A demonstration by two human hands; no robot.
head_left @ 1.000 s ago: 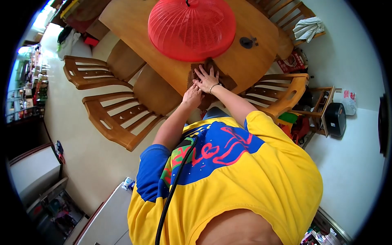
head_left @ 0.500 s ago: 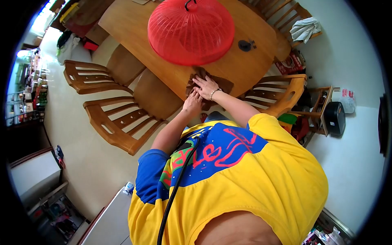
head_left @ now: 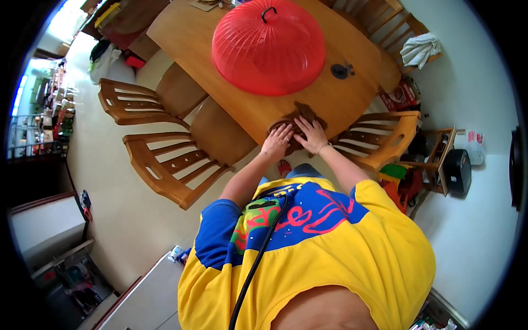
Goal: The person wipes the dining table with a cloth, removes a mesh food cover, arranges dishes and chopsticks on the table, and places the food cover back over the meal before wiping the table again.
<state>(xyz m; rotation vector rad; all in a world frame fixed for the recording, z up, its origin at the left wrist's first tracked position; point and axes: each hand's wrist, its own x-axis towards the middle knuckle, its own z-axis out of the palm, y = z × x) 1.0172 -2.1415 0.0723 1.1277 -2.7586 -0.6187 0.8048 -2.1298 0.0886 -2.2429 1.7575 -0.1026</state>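
Note:
A crumpled brown cloth [head_left: 314, 114] lies at the near end of the wooden table [head_left: 242, 110]. My left hand [head_left: 277, 141] rests flat on the left part of the cloth, fingers stretched out. Beside it, my right hand [head_left: 311, 135], with a bracelet at the wrist, presses on the cloth with its fingers spread. The two hands are close together near the table's edge. Beyond them on the table stands a red mesh dome cover [head_left: 269, 52] with a black handle.
A round black object [head_left: 339, 71] lies on the table's right side. Wooden chairs stand at the left [head_left: 159, 165] and right [head_left: 379, 140] of the table. A white cloth [head_left: 419, 49] hangs on a far chair. A black box [head_left: 456, 172] is by the wall.
Both hands have shifted right and toward my body, and now sit side by side instead of touching. The brown cloth is bunched differently. The view has shifted, showing more of the table's far end.

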